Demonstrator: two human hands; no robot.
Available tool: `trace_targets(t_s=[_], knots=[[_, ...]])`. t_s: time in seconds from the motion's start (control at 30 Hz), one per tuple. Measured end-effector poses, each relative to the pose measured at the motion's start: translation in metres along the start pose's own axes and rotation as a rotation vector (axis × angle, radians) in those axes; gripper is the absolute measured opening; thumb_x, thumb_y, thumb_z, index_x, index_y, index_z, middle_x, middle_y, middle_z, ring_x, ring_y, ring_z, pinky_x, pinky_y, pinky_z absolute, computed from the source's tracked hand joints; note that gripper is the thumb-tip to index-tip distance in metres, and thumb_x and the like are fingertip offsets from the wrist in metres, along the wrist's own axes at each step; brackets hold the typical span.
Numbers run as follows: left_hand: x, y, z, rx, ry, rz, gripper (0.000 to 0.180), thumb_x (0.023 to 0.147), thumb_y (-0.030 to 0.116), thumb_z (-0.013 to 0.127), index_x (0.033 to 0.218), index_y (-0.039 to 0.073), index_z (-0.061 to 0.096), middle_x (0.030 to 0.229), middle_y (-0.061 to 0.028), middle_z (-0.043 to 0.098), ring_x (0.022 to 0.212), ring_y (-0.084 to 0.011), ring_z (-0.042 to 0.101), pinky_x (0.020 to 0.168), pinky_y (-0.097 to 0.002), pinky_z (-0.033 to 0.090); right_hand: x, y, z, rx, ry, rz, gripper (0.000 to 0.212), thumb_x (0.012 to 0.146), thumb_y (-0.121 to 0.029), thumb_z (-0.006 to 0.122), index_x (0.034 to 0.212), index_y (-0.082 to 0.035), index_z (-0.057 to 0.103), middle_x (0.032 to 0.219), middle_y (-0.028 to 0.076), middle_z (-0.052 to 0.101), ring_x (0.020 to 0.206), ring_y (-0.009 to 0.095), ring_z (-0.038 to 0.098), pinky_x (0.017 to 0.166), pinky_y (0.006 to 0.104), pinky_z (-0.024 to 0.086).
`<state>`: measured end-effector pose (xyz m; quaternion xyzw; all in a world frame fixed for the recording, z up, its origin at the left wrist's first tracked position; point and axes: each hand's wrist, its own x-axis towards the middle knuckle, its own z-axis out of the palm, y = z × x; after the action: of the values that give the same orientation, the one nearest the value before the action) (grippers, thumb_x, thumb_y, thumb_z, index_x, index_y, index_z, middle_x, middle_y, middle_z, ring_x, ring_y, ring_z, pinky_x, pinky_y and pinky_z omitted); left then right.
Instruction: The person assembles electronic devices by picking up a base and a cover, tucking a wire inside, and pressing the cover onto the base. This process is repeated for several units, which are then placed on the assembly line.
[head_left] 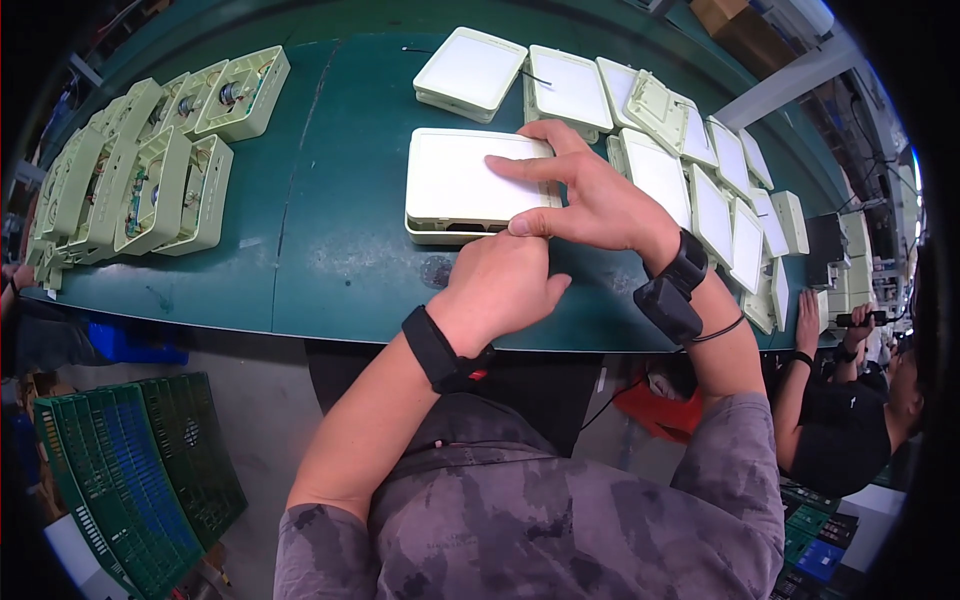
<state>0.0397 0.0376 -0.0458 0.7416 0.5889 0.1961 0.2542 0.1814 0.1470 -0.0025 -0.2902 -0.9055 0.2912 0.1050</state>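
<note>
Apparently stiff, light and slick, the white-topped box (455,178) suits gripping by its sides, the right hand (592,200) spread over it, left hand (500,288) curled at its near edge.

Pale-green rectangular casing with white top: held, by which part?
Right hand holds the casing by its right end; left hand is at its near edge, fingers hidden, hold unclear.

No text, label, brand, number or sign can be read. Faint marks (452,545) on the person's grey patterned shirt (570,525) are too dim to make out, and 1 small pale mark (853,403) on the black shirt (835,440) at right is too small.
</note>
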Motion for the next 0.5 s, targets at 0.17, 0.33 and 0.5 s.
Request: trace_targets(t_s=[0.17, 0.33, 0.5], knots=[[0.004, 0.013, -0.015, 0.097, -0.132, -0.063, 0.035, 0.087, 0.031, 0.070, 0.096, -0.003, 0.070, 0.090, -0.0202, 0.073, 0.085, -0.0352, 0.072, 0.074, -0.0431, 0.058, -0.001, 0.001, -0.002, 0.040, -0.016, 0.023, 0.063, 0.079, -0.032, 0.082, 0.138, -0.023, 0.064, 0.148, 0.022, 0.039, 0.137, 0.039, 0.040, 0.114, 0.0441, 0.035], [-0.011, 0.002, 0.013, 0.158, 0.002, -0.045, 0.030, 0.086, 0.025, 0.071, 0.099, -0.002, 0.070, 0.085, -0.0160, 0.071, 0.080, -0.0314, 0.071, 0.071, -0.0401, 0.056, -0.004, -0.009, 0.004, -0.048, 0.010, 0.002, 0.061, 0.081, -0.033, 0.081, 0.138, -0.022, 0.064, 0.147, 0.025, 0.040, 0.136, 0.041, 0.041, 0.113, 0.0435, 0.036], [-0.055, -0.045, 0.005, 0.005, 0.819, 0.193, 0.033, 0.086, 0.019, 0.073, 0.112, 0.000, 0.066, 0.075, -0.0096, 0.064, 0.065, -0.0288, 0.063, 0.060, -0.0373, 0.050, -0.009, -0.011, 0.022, -0.195, 0.089, -0.040, 0.061, 0.082, -0.038, 0.080, 0.138, -0.019, 0.064, 0.147, 0.029, 0.040, 0.134, 0.045, 0.042, 0.112, 0.0446, 0.037]])
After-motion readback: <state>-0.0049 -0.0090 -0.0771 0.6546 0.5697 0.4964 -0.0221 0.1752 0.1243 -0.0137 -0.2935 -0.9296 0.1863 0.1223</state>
